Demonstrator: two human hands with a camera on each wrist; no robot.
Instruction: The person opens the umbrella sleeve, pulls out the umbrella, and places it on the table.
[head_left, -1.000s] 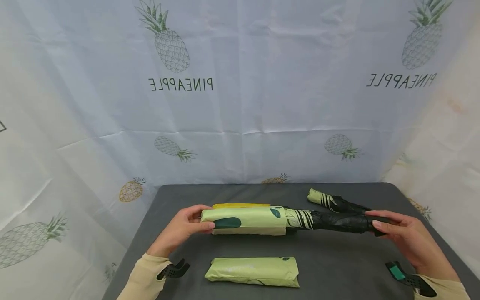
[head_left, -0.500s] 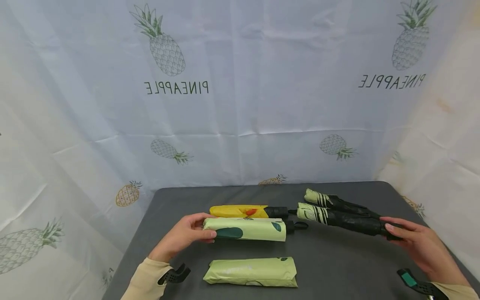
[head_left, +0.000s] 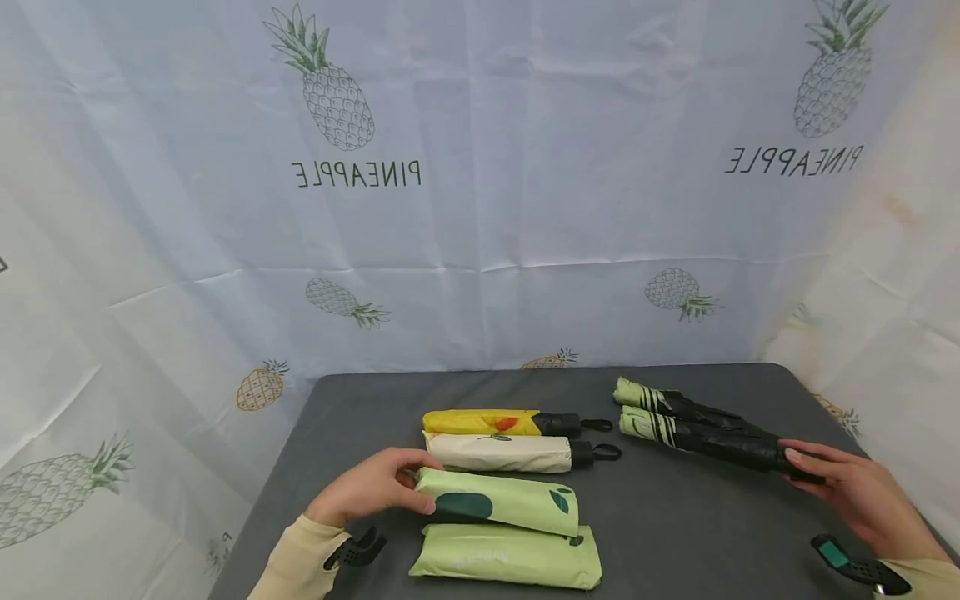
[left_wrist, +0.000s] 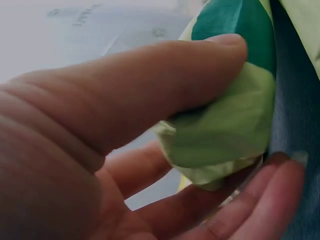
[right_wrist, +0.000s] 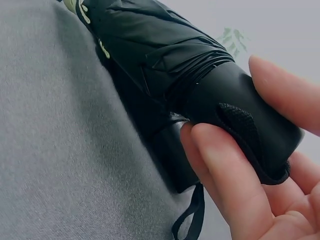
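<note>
My left hand (head_left: pixel 375 490) pinches the left end of a light green umbrella sleeve (head_left: pixel 525 504) with dark green leaf prints. In the left wrist view the thumb lies over the sleeve's end (left_wrist: pixel 225 125), with fingers below. That sleeve overlaps the back edge of a second green sleeve (head_left: pixel 510 560). Over at the right, my right hand (head_left: pixel 847 492) grips the black handle (right_wrist: pixel 250 120) of a folded black umbrella (head_left: pixel 720 440) with a green striped tip. Just behind it lies a similar black umbrella (head_left: pixel 693 410).
Behind the left hand lie a yellow umbrella (head_left: pixel 480 422) and a cream umbrella (head_left: pixel 498 452), both folded with black handles and wrist loops pointing right. The dark grey table (head_left: pixel 660 533) meets a pineapple-print curtain (head_left: pixel 480 208) at the back.
The black umbrella came away from the green sleeve and moved right beside the other black one. The left hand brought the sleeve nearer, uncovering the yellow and cream umbrellas.
</note>
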